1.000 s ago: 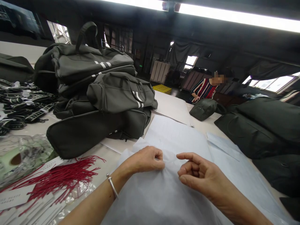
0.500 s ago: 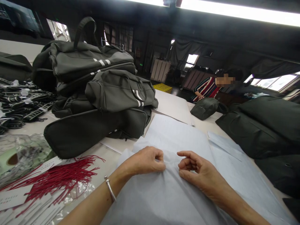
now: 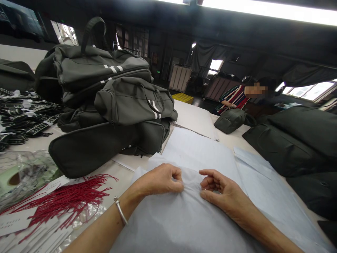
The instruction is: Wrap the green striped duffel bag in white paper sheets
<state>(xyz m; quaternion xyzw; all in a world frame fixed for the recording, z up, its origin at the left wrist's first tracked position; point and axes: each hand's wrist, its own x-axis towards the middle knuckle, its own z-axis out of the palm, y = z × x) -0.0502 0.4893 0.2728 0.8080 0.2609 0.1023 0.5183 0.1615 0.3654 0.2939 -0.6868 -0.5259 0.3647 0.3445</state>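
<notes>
A thin sheet of pale grey-white tissue paper [image 3: 168, 221] lies in front of me, bulging and creased between my hands. My left hand [image 3: 162, 179], with a silver bangle at the wrist, pinches the paper between thumb and curled fingers. Just to its right, my right hand [image 3: 221, 188] has its index finger stretched out over the paper and the other fingers bent. A gap shows between its thumb and index finger; the thumb rests at the paper's creases. What lies under the sheet is hidden.
Dark green bags [image 3: 134, 102] are piled at left; more bags [image 3: 297, 137] stand at right. White tags with red strings [image 3: 68, 196] and black printed straps [image 3: 26, 116] lie at left. Flat paper sheets [image 3: 195, 144] lie ahead. A person in a striped top [image 3: 233, 98] works beyond.
My left hand has shifted slightly left with the pinched paper, widening the gap between my hands. My right hand has barely moved. The person beyond has moved a hand.
</notes>
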